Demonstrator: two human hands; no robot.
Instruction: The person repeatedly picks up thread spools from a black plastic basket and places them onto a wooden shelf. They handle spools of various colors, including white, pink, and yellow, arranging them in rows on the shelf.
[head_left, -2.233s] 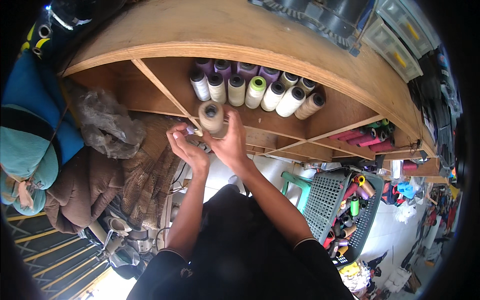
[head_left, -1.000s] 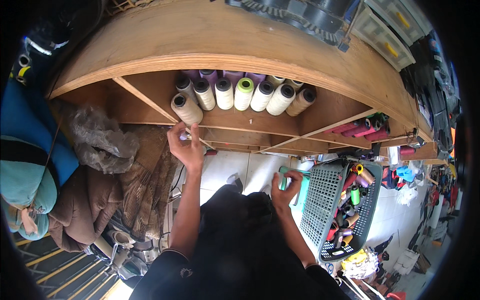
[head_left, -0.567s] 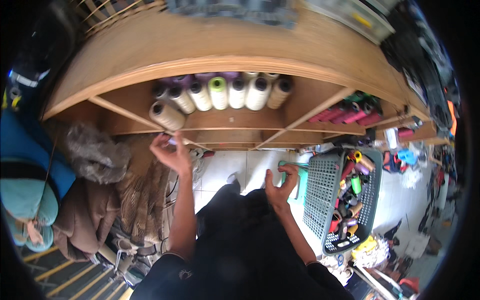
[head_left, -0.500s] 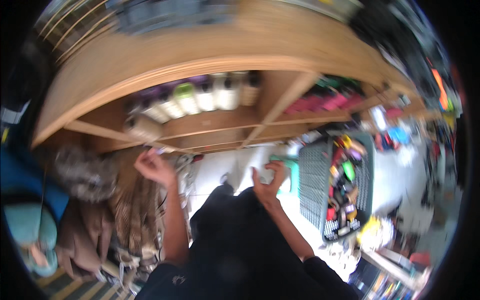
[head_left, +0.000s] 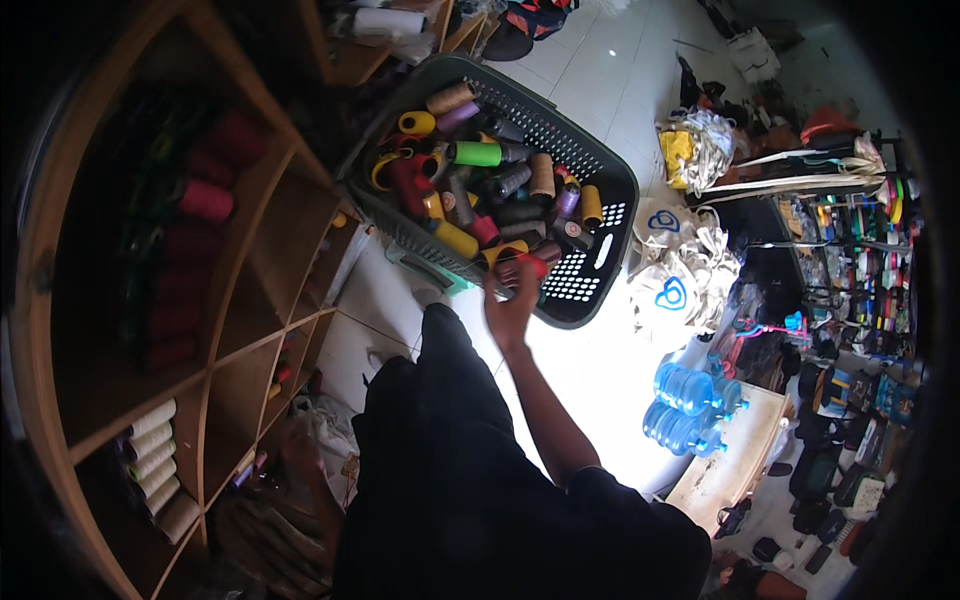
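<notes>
head view: right hand (head_left: pixel 512 300) grips red spool (head_left: pixel 527 268) in basket (head_left: pixel 600 250).

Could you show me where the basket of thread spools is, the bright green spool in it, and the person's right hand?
basket (head_left: pixel 598 232): head view, on its perforated dark side wall.
bright green spool (head_left: pixel 474 153): head view, middle of its side.
right hand (head_left: pixel 512 300): head view, back of the hand at the basket's near edge.

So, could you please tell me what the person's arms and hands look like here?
Both hands are bare, with no gloves. The right hand shows a bare forearm running up to a short black sleeve. The left hand is dim in shadow; its arm is mostly hidden behind the black clothing.
</notes>
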